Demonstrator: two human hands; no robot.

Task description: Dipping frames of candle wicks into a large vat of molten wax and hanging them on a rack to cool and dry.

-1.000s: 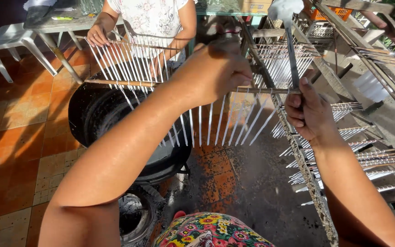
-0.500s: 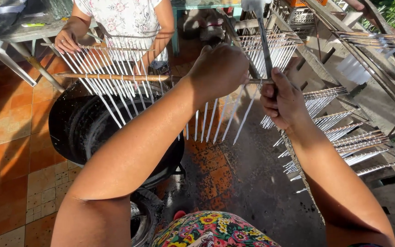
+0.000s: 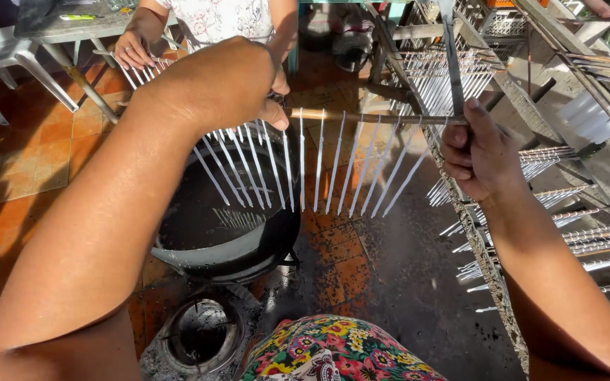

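A wide black metal pot [image 3: 199,233] of dark liquid stands on the wet tiled floor [image 3: 30,162], just above a round grey burner ring [image 3: 195,331]. To the right rises a slanted metal drying rack [image 3: 488,261], its rungs already hung with other rods of thin white tapers [image 3: 587,236]. Held level over the pot's right edge and the floor beside it is the thing in hand, a thin wooden rod [image 3: 368,118] from which a row of slender white tapers [image 3: 319,169] hangs by their wicks, fanned a little at each end. The left hand [image 3: 224,81] is clenched over the rod's left end; the right hand [image 3: 481,152] pinches the right end against an upright bar [image 3: 452,56] of the rack, thumb on top. At the top left, another person's hand [image 3: 132,49] rests on a second row of tapers.

Judged from this position, the step in hand is the carrying of a dipped row from pot to rack. The next move calls for keeping the rod level, so that the tapers neither swing together nor touch, and for seating both ends on a free rung.
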